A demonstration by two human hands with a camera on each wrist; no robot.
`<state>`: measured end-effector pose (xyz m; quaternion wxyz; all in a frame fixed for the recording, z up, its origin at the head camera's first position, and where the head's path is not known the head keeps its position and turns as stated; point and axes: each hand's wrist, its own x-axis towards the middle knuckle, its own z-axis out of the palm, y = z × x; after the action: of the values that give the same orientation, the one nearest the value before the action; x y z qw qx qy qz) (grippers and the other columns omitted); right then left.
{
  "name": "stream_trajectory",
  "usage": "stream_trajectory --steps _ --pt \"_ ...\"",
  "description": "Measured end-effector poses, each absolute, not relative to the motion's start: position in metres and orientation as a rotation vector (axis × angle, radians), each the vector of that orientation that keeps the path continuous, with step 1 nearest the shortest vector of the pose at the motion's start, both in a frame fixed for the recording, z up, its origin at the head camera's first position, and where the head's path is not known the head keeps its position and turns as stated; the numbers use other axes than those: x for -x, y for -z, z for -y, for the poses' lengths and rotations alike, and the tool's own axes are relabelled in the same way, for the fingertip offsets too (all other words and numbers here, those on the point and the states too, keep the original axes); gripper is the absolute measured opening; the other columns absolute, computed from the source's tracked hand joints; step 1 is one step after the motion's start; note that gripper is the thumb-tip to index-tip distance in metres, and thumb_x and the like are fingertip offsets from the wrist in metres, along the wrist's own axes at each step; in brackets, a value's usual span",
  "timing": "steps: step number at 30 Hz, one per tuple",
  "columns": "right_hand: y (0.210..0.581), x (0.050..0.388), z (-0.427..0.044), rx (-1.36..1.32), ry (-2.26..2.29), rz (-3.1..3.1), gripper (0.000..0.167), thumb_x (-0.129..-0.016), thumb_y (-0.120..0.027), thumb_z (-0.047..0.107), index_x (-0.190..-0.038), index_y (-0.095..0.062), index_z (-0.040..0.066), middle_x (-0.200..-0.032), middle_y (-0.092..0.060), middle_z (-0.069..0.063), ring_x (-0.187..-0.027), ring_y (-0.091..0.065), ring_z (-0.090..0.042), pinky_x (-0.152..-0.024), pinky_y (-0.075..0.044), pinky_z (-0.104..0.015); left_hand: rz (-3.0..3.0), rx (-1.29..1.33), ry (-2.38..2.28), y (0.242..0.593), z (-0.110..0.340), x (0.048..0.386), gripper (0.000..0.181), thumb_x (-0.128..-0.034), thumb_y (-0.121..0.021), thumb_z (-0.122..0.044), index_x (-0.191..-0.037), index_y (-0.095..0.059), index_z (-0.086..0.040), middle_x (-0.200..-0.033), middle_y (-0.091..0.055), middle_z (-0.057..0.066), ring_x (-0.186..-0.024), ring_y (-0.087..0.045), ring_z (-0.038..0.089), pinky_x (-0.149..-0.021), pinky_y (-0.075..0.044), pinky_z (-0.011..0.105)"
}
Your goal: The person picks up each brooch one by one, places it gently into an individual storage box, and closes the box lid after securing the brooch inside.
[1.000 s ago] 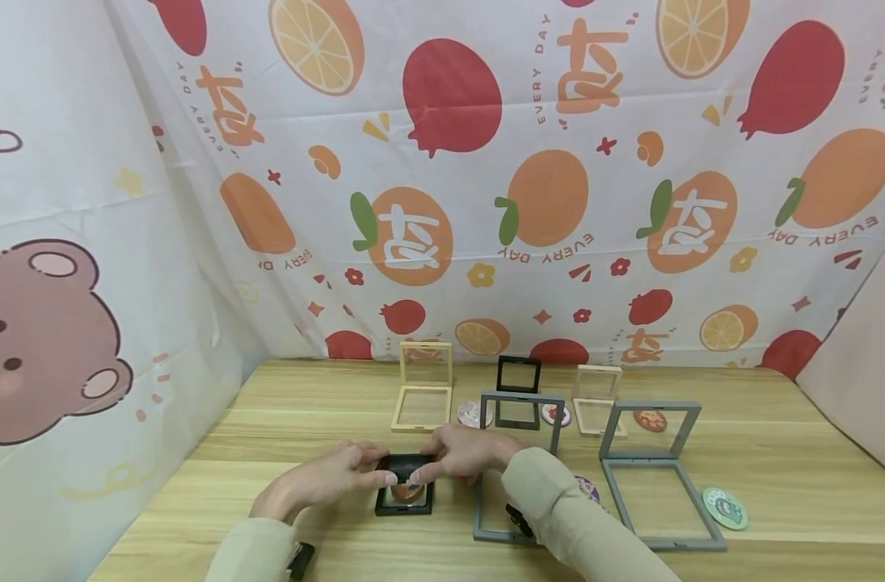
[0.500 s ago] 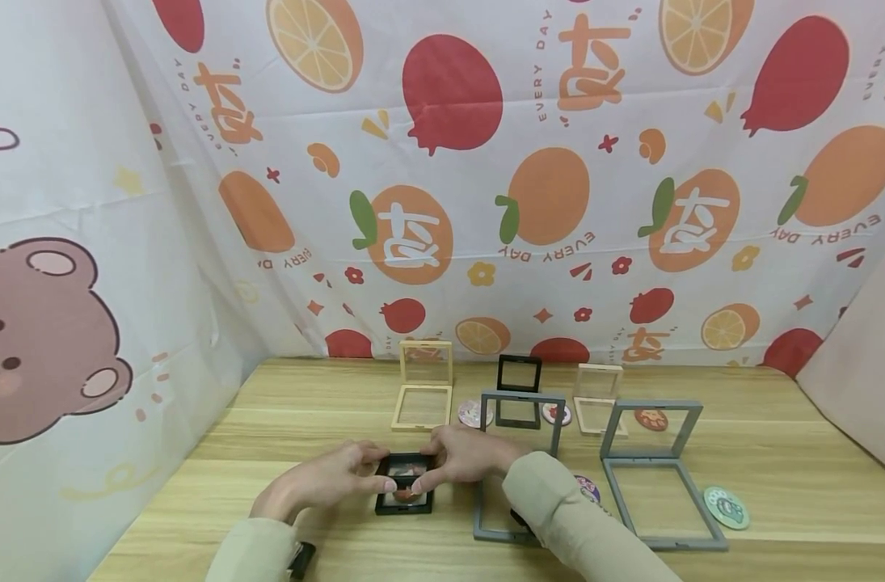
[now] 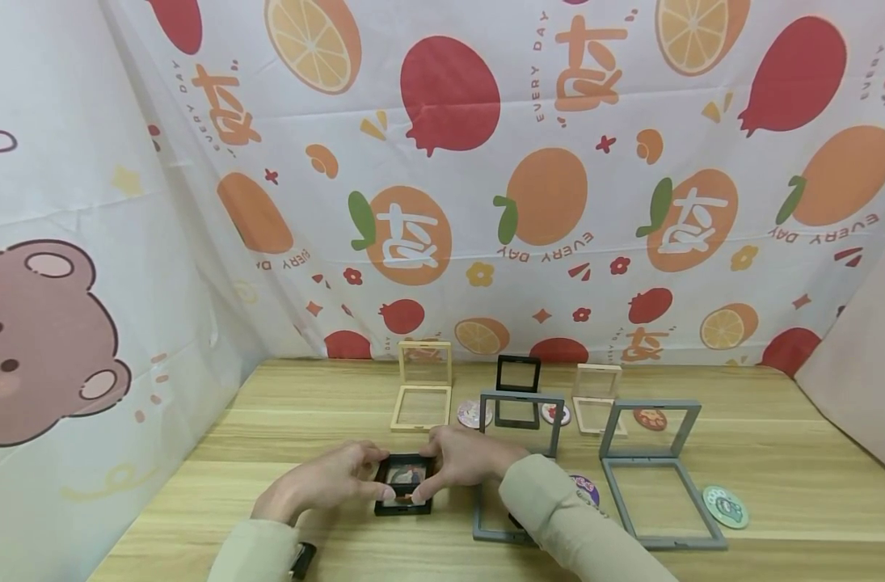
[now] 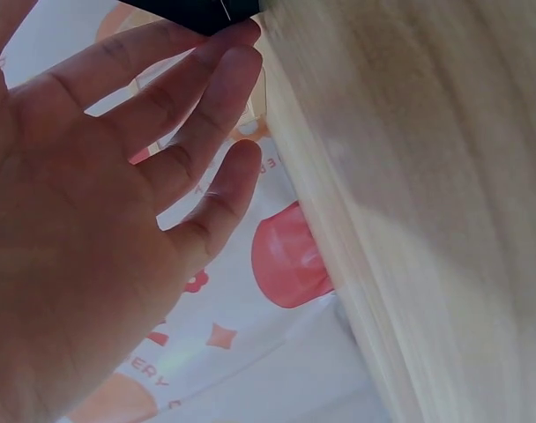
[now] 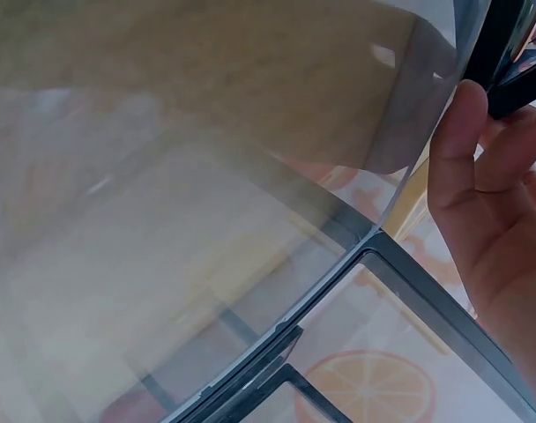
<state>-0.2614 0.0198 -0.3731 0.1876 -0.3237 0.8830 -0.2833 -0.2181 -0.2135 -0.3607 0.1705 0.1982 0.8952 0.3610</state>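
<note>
A small black display frame (image 3: 402,510) stands partly open on the table, its lid tilted over the base. Something round and reddish shows through its clear film. My left hand (image 3: 329,482) grips its left side, thumb on the lid's near edge and fingers at the back corner. On the opposite side my right hand (image 3: 465,461) pinches the lid the same way. In the left wrist view a dark corner of the black frame (image 4: 217,12) touches the fingertips. The right wrist view has the black frame (image 5: 517,91) between thumb and fingers, lid and base at an angle.
Grey frames (image 3: 663,463) stand open at right, one of them (image 3: 522,397) under the right forearm. Behind are a yellow frame (image 3: 422,426), a black one (image 3: 518,388) and a cream one (image 3: 599,368). Round badges (image 3: 725,507) lie among them. A printed cloth (image 3: 478,194) hangs behind.
The lid of the small black frame has tilted further down toward the near edge under both thumbs. The hands otherwise stay in place.
</note>
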Motion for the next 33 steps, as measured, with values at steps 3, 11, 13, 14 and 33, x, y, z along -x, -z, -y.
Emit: stream_trajectory --steps 3,11,13,14,33 --pt "0.373 0.2604 -0.0183 0.899 0.819 -2.486 0.061 -0.078 -0.089 0.034 -0.124 -0.071 0.0 -0.119 -0.066 0.001 -0.078 -0.047 -0.007 -0.07 -0.043 -0.023 -2.577 -0.563 -1.0 0.3614 0.2131 0.2178 0.062 -0.0855 -0.083 -0.021 -0.128 -0.057 0.017 -0.125 -0.061 0.023 -0.114 -0.056 0.038 -0.097 -0.042 0.062" --pt "0.3732 0.2588 -0.0161 0.956 0.766 -2.537 0.064 -0.075 -0.091 0.032 -0.126 -0.069 -0.002 -0.11 -0.066 -0.002 -0.069 -0.043 -0.005 -0.062 -0.041 -0.021 -2.659 -0.54 -0.933 0.3618 0.2106 0.2173 0.062 -0.0788 -0.089 -0.022 -0.123 -0.063 0.012 -0.116 -0.066 0.016 -0.107 -0.06 0.034 -0.093 -0.047 0.059" --pt "0.373 0.2581 -0.0157 0.957 0.75 -2.548 0.066 -0.075 -0.091 0.033 -0.126 -0.069 -0.002 -0.11 -0.065 -0.001 -0.071 -0.045 -0.004 -0.065 -0.043 -0.021 -2.665 -0.534 -0.93 0.3617 0.2102 0.2174 0.062 -0.078 -0.089 -0.022 -0.123 -0.063 0.012 -0.116 -0.066 0.015 -0.106 -0.06 0.033 -0.093 -0.047 0.058" --pt "0.3728 0.2577 -0.0156 0.957 0.742 -2.552 0.066 -0.075 -0.092 0.033 -0.127 -0.069 -0.002 -0.11 -0.065 -0.001 -0.073 -0.047 -0.004 -0.067 -0.044 -0.021 -2.666 -0.536 -0.931 0.3618 0.2101 0.2174 0.062 -0.0776 -0.089 -0.022 -0.122 -0.063 0.012 -0.115 -0.066 0.015 -0.106 -0.06 0.033 -0.093 -0.047 0.058" --pt "0.3789 0.2552 -0.0126 0.987 0.723 -2.625 0.069 -0.07 -0.095 0.03 -0.124 -0.07 -0.002 -0.111 -0.067 -0.005 -0.069 -0.045 -0.004 -0.069 -0.045 -0.019 -2.775 -0.651 -0.863 0.3686 0.2097 0.2198 0.06 -0.068 -0.095 -0.024 -0.111 -0.069 0.009 -0.098 -0.069 0.007 -0.088 -0.06 0.022 -0.077 -0.052 0.042"
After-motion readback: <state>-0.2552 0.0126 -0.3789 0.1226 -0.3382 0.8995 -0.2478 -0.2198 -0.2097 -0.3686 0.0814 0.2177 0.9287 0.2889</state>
